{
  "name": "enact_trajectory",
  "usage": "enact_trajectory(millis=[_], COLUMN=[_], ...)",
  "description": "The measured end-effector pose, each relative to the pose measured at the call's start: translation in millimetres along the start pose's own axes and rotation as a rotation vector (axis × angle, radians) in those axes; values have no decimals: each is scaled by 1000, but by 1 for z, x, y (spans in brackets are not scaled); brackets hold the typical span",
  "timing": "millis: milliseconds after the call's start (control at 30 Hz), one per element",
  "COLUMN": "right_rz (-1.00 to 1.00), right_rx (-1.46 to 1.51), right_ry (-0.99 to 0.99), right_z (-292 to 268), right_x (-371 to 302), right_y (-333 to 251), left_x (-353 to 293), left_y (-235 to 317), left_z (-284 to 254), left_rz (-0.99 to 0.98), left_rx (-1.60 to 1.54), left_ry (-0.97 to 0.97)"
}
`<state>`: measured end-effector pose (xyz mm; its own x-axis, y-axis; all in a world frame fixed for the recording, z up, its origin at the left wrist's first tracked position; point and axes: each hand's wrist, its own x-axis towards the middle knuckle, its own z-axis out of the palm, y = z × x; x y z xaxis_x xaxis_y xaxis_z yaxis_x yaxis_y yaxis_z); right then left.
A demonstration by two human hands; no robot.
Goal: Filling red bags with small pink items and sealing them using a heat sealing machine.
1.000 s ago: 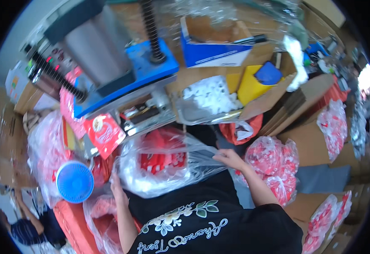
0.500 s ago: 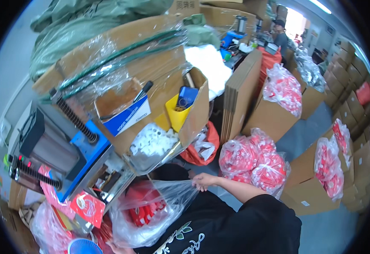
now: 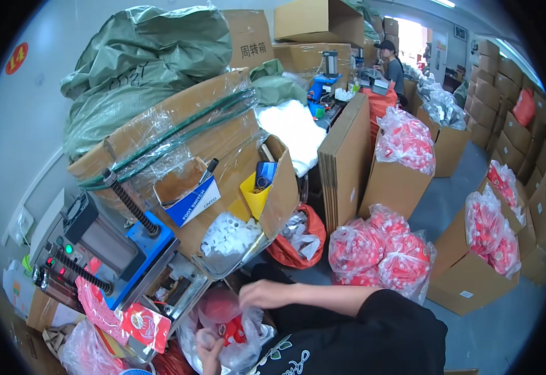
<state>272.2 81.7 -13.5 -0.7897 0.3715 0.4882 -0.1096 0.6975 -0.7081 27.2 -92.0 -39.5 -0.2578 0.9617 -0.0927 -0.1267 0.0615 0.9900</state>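
A clear plastic bag sits in front of me, its mouth spread, with red and white pieces inside. My left hand is raised over the near left side of the bag; its fingers are blurred. Over the bag's far right edge is my right hand, its fingers curled down and closed. Whatever it may hold is hidden. Beside the bag on the left stands a blue and grey bench press with black springs and lit lamps.
A cardboard tray with white bits adjoins the press. Behind my right arm lie stuffed bags of red pieces. Open cartons stand to the right, flat cardboard upright ahead. A person in a cap is far off.
My right hand has come left from the stretched-out bag rim to above the bag. My left hand has risen from the bag's near edge. The view has shifted.
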Motion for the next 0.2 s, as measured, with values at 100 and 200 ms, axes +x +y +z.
enact_trajectory(millis=[100,200], right_rz=[-60,-86], right_rx=[21,-12], right_ry=[-266,-414], right_z=[44,85], right_x=[34,45], right_y=[-27,-19], left_x=[17,55], left_y=[-22,-97], left_z=[15,-33], left_rz=[-17,132], left_rx=[146,485], left_ry=[-198,-451])
